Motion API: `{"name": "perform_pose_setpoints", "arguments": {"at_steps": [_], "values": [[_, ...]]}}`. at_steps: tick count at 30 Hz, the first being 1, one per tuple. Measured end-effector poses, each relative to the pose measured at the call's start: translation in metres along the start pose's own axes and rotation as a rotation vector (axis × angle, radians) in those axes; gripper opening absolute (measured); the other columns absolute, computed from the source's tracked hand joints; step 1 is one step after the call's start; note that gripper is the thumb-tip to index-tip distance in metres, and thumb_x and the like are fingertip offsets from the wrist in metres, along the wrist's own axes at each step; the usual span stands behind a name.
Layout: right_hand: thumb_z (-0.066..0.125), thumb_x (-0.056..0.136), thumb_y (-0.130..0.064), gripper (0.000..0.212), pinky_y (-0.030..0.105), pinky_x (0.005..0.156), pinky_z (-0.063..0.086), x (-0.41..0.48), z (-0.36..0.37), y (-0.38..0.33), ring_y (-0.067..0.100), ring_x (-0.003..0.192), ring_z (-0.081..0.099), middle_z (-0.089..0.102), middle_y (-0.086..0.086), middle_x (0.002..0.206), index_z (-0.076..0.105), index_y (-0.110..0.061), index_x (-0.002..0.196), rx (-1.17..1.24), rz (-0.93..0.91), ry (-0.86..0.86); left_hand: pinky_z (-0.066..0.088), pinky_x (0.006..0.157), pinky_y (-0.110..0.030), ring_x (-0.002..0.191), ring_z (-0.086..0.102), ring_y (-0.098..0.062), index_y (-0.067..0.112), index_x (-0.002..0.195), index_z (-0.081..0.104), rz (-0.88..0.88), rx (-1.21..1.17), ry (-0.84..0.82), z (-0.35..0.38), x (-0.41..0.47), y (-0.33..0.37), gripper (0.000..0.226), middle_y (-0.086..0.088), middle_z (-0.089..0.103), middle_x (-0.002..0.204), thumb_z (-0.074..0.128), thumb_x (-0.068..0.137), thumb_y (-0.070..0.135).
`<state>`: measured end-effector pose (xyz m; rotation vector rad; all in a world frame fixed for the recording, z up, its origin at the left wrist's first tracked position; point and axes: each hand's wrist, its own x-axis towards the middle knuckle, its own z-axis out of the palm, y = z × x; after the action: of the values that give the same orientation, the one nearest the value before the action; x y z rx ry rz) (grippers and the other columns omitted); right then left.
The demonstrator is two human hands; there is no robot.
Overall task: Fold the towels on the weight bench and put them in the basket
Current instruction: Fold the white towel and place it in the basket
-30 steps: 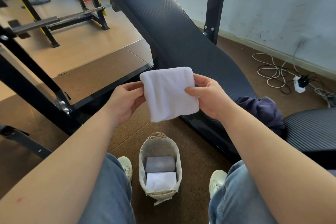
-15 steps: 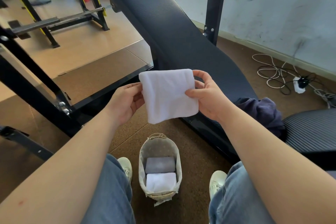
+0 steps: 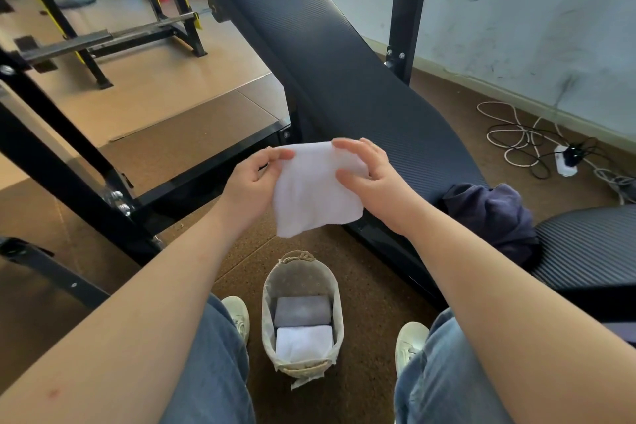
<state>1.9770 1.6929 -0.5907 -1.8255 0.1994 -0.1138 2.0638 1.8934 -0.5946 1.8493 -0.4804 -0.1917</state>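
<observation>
Above the oval woven basket, which holds one folded grey and one folded white towel, both hands grip a soft, square-folded white towel: left hand pinching its left edge, right hand grasping its right side.

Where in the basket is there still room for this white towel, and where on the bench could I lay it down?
In the basket the near part is crowded: the folded white towel and grey towel fill it. Bare lining shows only behind the grey one, toward the far handle. The bench pad is bare beyond the hands; the purple towel crowds its lower end.
</observation>
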Motion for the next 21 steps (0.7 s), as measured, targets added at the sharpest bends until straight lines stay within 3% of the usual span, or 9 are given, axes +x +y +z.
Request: {"name": "perform_pose_setpoints", "arguments": {"at_steps": [1,3,5,7,10,12,15,18,21], "values": [[0.062,0.102,-0.022,0.038,0.022,0.101,0.036,-0.001,0.001,0.000,0.010,0.139,0.021,0.011,-0.013,0.164,0.060,-0.046,0.132,-0.050,-0.019,0.022,0.058,0.090,-0.037,0.119,0.058,-0.024,0.050,0.110,0.065,-0.025,-0.002,-0.019,0.000,0.000,0.000,0.017,-0.001,0.055,0.137,0.058,0.098,0.039],[0.073,0.095,-0.017,0.041,0.010,0.091,0.034,-0.002,0.000,0.001,0.007,0.140,0.018,0.007,-0.016,0.164,0.067,-0.040,0.128,-0.061,-0.035,0.049,0.054,0.102,-0.050,0.128,0.055,-0.029,0.050,0.122,0.061,-0.056,0.046,-0.081,-0.002,-0.002,0.000,0.041,-0.001,0.045,0.152,0.075,0.086,0.037],[0.082,0.086,-0.013,0.056,0.005,0.084,0.038,-0.002,-0.001,0.003,0.011,0.146,0.018,0.004,-0.015,0.164,0.064,-0.038,0.133,-0.124,-0.033,0.034,0.050,0.107,-0.049,0.136,0.047,-0.026,0.036,0.139,0.054,-0.055,0.124,-0.130,-0.003,-0.004,0.000,0.067,0.003,0.033,0.160,0.084,0.081,0.021],[0.084,0.083,-0.011,0.068,0.008,0.088,0.040,0.000,-0.003,0.004,0.020,0.151,0.016,0.000,-0.011,0.167,0.058,-0.037,0.140,-0.248,-0.010,0.001,0.044,0.112,-0.041,0.143,0.036,-0.021,0.026,0.148,0.047,-0.023,0.237,-0.164,-0.002,-0.005,0.002,0.081,0.007,0.025,0.164,0.087,0.078,0.017],[0.084,0.082,-0.011,0.076,0.020,0.100,0.035,0.002,-0.003,0.006,0.026,0.154,0.014,-0.003,-0.008,0.168,0.051,-0.035,0.147,-0.395,0.015,-0.033,0.036,0.108,-0.031,0.147,0.026,-0.019,0.024,0.152,0.039,-0.005,0.423,-0.217,0.000,-0.005,0.000,0.093,0.008,0.017,0.165,0.090,0.074,0.024],[0.084,0.083,-0.012,0.079,0.020,0.104,0.031,0.003,-0.003,0.007,0.026,0.154,0.013,-0.003,-0.007,0.169,0.048,-0.031,0.151,-0.463,0.026,-0.063,0.034,0.105,-0.028,0.145,0.026,-0.020,0.022,0.153,0.037,0.007,0.524,-0.240,0.002,-0.005,-0.001,0.094,0.006,0.017,0.163,0.089,0.075,0.024],[0.080,0.087,-0.014,0.075,0.022,0.108,0.029,0.003,-0.004,0.009,0.027,0.151,0.021,0.011,-0.002,0.167,0.047,-0.029,0.152,-0.606,0.002,-0.089,0.035,0.099,-0.024,0.135,0.038,-0.019,0.019,0.149,0.042,0.050,0.621,-0.204,0.004,-0.004,-0.004,0.084,0.001,0.033,0.154,0.086,0.078,0.021],[0.075,0.091,-0.015,0.061,0.025,0.106,0.034,0.003,-0.004,0.011,0.025,0.143,0.036,0.034,0.001,0.158,0.054,-0.028,0.147,-0.649,-0.065,-0.023,0.043,0.095,-0.026,0.116,0.047,-0.013,0.021,0.141,0.051,0.093,0.658,-0.165,0.006,-0.005,-0.007,0.066,0.001,0.052,0.136,0.082,0.082,0.025],[0.070,0.095,-0.021,0.049,0.030,0.101,0.047,0.002,-0.007,0.015,0.021,0.126,0.051,0.055,-0.001,0.139,0.057,-0.030,0.142,-0.647,-0.133,0.014,0.044,0.075,-0.019,0.105,0.052,-0.010,0.026,0.137,0.053,0.072,0.594,-0.154,0.005,-0.007,-0.009,0.054,0.004,0.059,0.123,0.077,0.088,0.028]]}}
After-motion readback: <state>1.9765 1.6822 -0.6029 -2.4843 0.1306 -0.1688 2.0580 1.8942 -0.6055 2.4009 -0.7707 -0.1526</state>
